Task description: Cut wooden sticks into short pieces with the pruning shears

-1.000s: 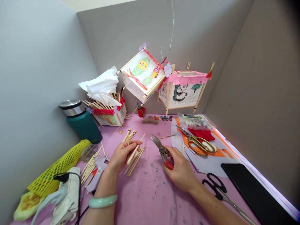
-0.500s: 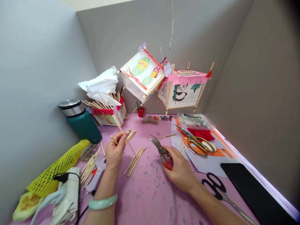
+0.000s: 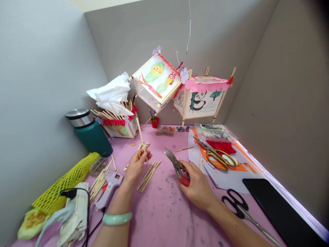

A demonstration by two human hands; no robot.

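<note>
Pinched between the fingers of my left hand point(image 3: 137, 164) are thin wooden sticks point(image 3: 139, 129), one of them long and pointing up and away. My right hand point(image 3: 196, 185) is wrapped round the red handle of the pruning shears point(image 3: 177, 166), whose blades stand apart over the table, pointing up and left. Several loose sticks point(image 3: 149, 177) lie on the pink tabletop between the hands. Behind my left fingers lie more sticks with dark bands, partly hidden. A green bangle point(image 3: 117, 219) is on my left wrist.
At left are a glue gun point(image 3: 109, 188), a stick pile point(image 3: 99, 181), a teal bottle point(image 3: 89, 133) and a power strip point(image 3: 74, 216). Gold scissors point(image 3: 218, 157), black scissors point(image 3: 239, 206) and a black tablet-like slab point(image 3: 277, 209) lie right. Decorated paper lanterns point(image 3: 158, 80) are at the back.
My left hand has moved right, toward the shears, and the sticks in it have turned more upright. More of the glue gun shows. My right hand and the shears have barely moved.
</note>
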